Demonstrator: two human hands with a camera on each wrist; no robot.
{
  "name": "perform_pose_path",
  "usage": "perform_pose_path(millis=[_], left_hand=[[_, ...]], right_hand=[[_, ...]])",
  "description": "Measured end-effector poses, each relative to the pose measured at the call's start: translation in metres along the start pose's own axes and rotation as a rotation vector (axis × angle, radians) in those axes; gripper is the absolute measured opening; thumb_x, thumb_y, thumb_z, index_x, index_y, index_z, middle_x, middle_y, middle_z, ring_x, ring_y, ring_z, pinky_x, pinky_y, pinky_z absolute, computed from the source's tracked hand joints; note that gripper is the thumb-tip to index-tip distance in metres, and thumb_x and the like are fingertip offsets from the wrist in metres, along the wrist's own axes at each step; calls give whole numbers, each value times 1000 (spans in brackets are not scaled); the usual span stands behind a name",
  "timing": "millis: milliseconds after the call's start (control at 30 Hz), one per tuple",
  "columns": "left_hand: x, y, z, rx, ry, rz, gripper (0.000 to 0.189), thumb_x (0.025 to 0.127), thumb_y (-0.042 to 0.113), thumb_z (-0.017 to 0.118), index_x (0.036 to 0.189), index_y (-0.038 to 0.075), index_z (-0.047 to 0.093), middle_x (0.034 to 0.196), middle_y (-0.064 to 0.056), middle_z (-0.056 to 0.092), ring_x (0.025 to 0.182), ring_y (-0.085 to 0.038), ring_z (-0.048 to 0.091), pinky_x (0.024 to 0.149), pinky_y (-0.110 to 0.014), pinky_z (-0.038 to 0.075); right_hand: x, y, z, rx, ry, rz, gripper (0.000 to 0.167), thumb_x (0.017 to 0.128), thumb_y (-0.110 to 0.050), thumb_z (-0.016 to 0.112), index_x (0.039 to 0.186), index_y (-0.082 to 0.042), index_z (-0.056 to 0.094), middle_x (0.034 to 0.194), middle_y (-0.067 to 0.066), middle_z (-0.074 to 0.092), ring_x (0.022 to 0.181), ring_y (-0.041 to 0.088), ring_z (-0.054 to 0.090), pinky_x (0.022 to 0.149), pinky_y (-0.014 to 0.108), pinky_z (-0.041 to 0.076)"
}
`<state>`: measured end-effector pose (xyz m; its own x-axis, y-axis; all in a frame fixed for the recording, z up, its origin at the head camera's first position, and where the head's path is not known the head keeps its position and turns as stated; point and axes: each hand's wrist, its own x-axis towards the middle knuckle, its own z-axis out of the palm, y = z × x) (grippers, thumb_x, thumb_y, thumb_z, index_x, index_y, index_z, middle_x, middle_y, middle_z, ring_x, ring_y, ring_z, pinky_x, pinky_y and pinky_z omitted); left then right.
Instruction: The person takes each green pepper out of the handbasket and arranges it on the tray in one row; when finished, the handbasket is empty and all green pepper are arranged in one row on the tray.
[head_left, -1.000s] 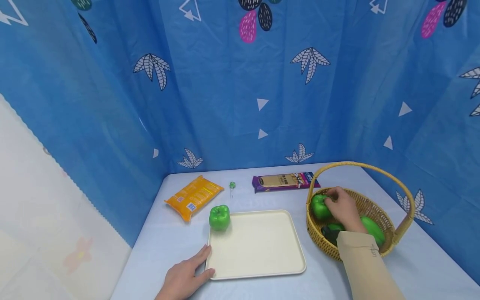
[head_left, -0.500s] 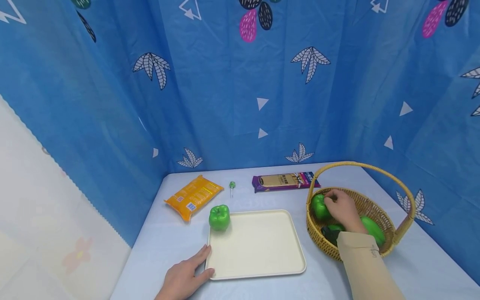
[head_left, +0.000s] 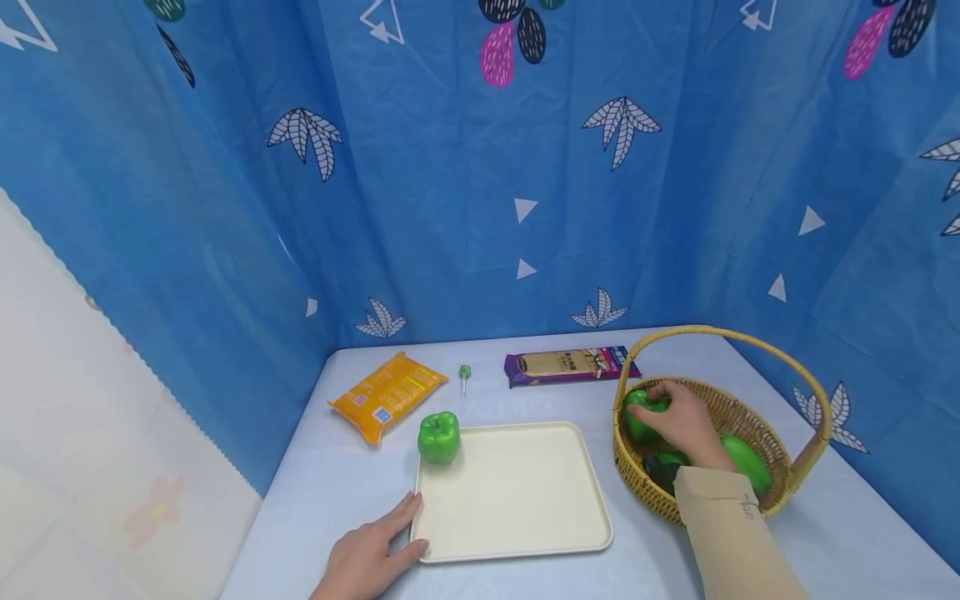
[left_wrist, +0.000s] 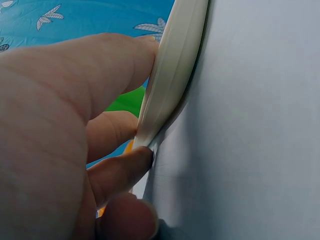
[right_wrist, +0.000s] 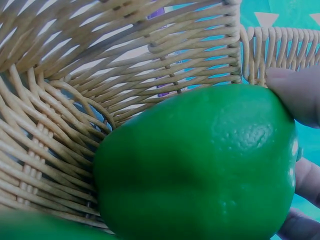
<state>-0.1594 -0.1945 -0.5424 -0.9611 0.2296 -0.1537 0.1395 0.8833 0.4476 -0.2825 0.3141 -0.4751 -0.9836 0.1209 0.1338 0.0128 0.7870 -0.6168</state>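
In the head view, my right hand reaches into a wicker basket and grips a green bell pepper near its stem end. The right wrist view shows that pepper against the woven wall, with thumb and fingers at its right end. My left hand touches the left edge of a cream tray, thumb near the front corner and fingers extended along the side. Another green bell pepper sits at the tray's back left corner. In the left wrist view, fingertips meet the tray's rim.
Other green produce and a dark item lie in the basket, under its arched handle. Behind the tray are an orange packet, a green lollipop and a purple noodle packet. A blue curtain stands behind the table.
My right thumb and fingers have spread wider over the bell pepper in the basket, the thumb moving left across it. My left hand and the tray have stayed put.
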Motion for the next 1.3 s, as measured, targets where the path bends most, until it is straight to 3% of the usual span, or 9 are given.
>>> perform_pose_path(millis=[667,900,1300], left_hand=[[-1,3,-2,11,-7,7,85,89,76,57,156,25,46,156,2,52,125,-33,65,91,-57,57],[0,4,-2,9,-15,11,85,90,75,58,157,24,46,156,1,52,124,-33,65,91,-57,57],[0,2,-3,23,-25,-3,86,89,76,57,157,24,46,157,2,52,124,-33,66,91,-57,57]], right_hand=[[1,-2,-5,15,11,18,65,87,-61,75,116,-4,59,110,22,66,83,28,57,60,32,48],[1,-6,-16,13,19,8,62,90,-56,74,117,-3,58,110,22,65,85,29,58,63,34,49],[-13,-20,-35,61,51,49,70,90,-64,69,121,-2,56,115,27,64,91,33,65,63,37,59]])
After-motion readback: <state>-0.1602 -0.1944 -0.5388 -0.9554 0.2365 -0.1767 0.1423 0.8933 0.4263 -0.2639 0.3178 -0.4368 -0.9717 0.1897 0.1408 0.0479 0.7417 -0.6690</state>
